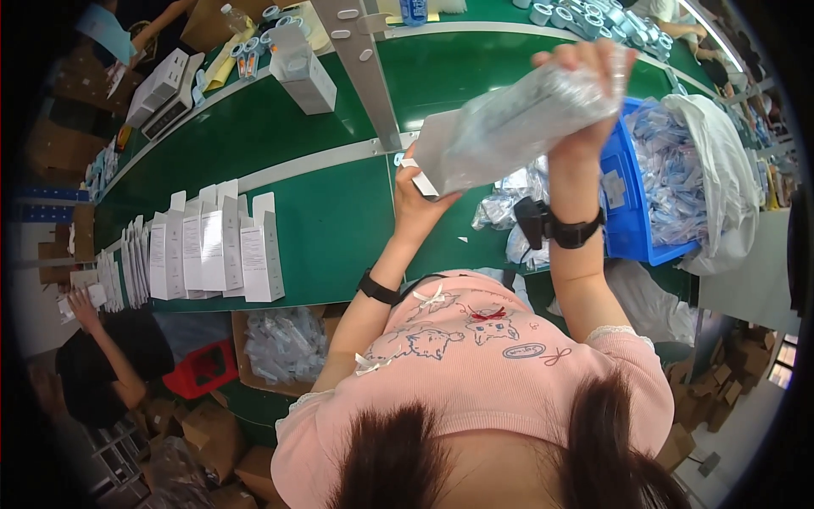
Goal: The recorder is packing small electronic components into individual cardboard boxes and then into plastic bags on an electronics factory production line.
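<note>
In front of my chest my left hand (415, 208) grips a small white carton (434, 140) by its lower end, fingers wrapped round it. My right hand (589, 136) is raised at the right, clasping the top of a clear plastic bag (526, 119) with pale contents I cannot make out. The bag slants down to the left, its lower end against the carton. Whether that end is inside the carton, I cannot tell. Beneath the bag, several more clear packets (500, 208) lie on the green table (331, 220).
Upright white cartons (220, 246) stand in a row at the left. A blue bin (617, 174) full of bagged items is at the right, a white sack (721, 144) beside it. A metal post (360, 68) rises ahead. At far left, another person's hand (83, 310) touches a carton.
</note>
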`<state>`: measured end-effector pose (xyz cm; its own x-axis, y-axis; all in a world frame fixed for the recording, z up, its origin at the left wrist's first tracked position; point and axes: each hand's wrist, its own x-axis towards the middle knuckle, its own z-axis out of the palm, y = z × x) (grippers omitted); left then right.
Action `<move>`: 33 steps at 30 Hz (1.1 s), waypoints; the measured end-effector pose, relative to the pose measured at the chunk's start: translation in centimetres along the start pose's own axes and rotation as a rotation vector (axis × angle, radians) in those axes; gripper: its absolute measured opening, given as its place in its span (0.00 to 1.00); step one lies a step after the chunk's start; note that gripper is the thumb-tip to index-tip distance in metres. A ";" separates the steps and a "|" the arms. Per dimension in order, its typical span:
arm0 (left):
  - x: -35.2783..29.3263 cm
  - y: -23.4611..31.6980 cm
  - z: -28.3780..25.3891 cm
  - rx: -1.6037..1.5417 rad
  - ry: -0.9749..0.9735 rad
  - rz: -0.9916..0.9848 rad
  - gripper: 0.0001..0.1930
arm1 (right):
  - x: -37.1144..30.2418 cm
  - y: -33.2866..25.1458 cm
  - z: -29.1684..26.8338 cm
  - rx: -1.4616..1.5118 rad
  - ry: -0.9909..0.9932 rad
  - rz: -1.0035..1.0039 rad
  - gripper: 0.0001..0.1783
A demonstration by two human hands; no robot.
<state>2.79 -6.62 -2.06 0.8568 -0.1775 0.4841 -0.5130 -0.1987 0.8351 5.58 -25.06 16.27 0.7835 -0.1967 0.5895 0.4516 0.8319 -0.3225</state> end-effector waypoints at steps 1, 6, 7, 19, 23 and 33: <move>-0.2 -0.1 -0.1 0.004 0.000 -0.002 0.37 | -0.4 1.8 -0.4 -0.026 -0.017 0.031 0.24; -1.1 -1.4 -0.1 -0.058 0.030 -0.085 0.39 | -3.0 6.4 -4.0 -0.210 -0.082 0.124 0.24; -1.5 -2.0 -0.3 -0.077 0.065 -0.093 0.39 | -3.8 7.1 -4.4 -0.213 -0.081 0.114 0.24; -0.3 -2.1 -0.6 -0.162 0.010 -0.057 0.39 | -4.0 3.1 -5.5 -1.025 -0.188 0.127 0.13; -0.4 -1.6 -0.3 -0.124 0.025 -0.061 0.39 | -4.9 3.3 -3.8 -1.223 0.077 0.188 0.12; -2.8 -0.9 0.9 0.119 0.062 -0.109 0.38 | -3.1 4.7 -1.8 -1.332 -0.182 0.042 0.13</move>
<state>0.76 -6.81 -4.38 0.9074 -0.0898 0.4106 -0.4163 -0.3267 0.8485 6.06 -21.47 11.61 0.7866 -0.0260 0.6169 0.5784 -0.3185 -0.7510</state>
